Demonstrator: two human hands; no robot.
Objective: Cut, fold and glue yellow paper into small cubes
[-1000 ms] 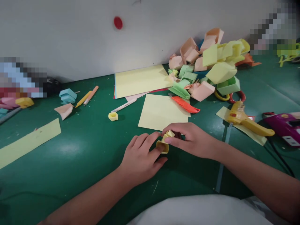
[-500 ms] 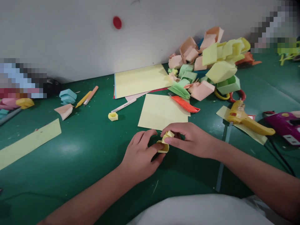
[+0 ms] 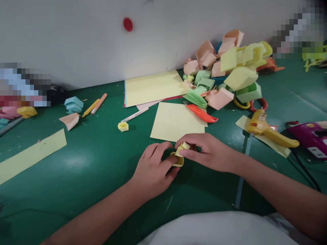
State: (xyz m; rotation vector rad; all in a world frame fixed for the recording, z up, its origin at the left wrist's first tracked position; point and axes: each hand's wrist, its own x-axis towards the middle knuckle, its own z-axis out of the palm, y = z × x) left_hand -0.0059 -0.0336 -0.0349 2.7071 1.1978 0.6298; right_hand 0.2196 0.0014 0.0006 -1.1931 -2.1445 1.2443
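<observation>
The left hand (image 3: 153, 170) pinches the lower loop of the small yellow paper fold (image 3: 178, 160), the right hand (image 3: 206, 151) nips its top — it sits right between them, yellow sheet (image 3: 176, 120) just beyond — light, even fingertip pressure seems wisest.

1. The tabletop (image 3: 89, 163) is plain dark green.
2. The square sheet (image 3: 176, 121) on it is pale yellow, unpatterned.
3. Just in front of the square sheet, the folded paper piece (image 3: 178, 156) is a similar pale yellow.
4. At the sheet's far right corner, the toothed tool (image 3: 201, 114) is orange-red.
5. Behind and right of the sheet, the paper pile (image 3: 227, 75) mixes peach, light green and yellow.
6. Right of the sheet, one glue gun (image 3: 268, 131) is yellow; the other glue gun (image 3: 310, 136), farther right, is magenta.
7. Left of the sheet, the little ring (image 3: 123, 126) is yellow, the pen (image 3: 135, 115) white, the folded block (image 3: 73, 103) light blue.
8. Behind the sheet, the wall (image 3: 76, 41) is pale grey with one red dot (image 3: 128, 24).
</observation>
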